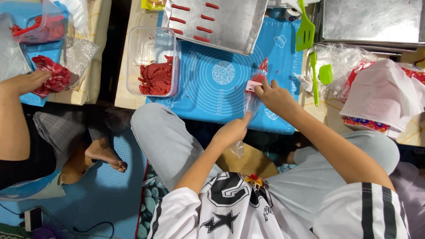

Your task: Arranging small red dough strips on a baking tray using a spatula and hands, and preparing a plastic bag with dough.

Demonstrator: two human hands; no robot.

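Note:
My left hand [232, 130] pinches the near end of a clear plastic piping bag [253, 98] that lies over the blue silicone mat [212, 93]. My right hand [275, 95] presses a small pink scraper [253, 85] onto the bag, whose far tip [264, 65] holds red dough. A clear plastic tub [152, 59] with red dough stands at the mat's left. A metal baking tray [221, 22] with several piped red sticks lies at the far edge.
Green spatulas [305, 33] and crumpled plastic bags [341, 62] lie right of the mat, beside stacked metal trays [372, 22] and white paper [383, 95]. At left, another person's hand [26, 82] holds a red-filled bag [55, 75]; their bare foot [106, 157] rests on the floor mat.

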